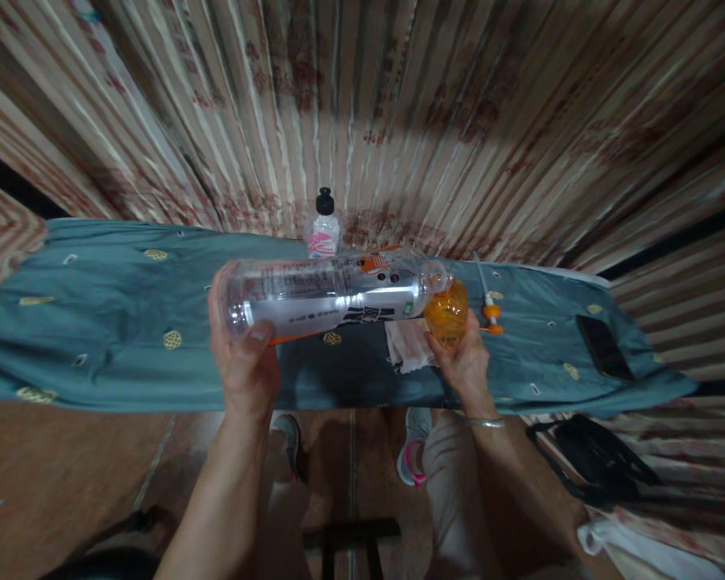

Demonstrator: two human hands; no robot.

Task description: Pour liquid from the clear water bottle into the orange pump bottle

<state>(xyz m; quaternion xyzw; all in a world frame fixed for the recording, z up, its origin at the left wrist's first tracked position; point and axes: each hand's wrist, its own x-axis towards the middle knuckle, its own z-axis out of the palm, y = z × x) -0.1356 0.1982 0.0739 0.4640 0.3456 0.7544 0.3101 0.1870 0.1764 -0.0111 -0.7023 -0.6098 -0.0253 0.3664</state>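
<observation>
My left hand (245, 354) is wrapped round the base end of a large clear plastic bottle (314, 294) with a printed label. The bottle is tipped nearly level, its neck to the right. My right hand (466, 354) grips a small orange see-through bottle (447, 312). The large bottle's mouth is at the top of the orange bottle; whether they touch I cannot tell. Just right of my right hand, an orange pump head (491, 312) with a thin white tube lies on the cloth. Under the bottles is a pale folded cloth (408, 345).
A bottle with a black cap (325, 221) stands behind the large bottle, near the pleated curtain (350, 105). A black phone (604, 346) lies at the right of the green-blue table cloth (126, 306). A black bag (598, 459) is below the table's right end.
</observation>
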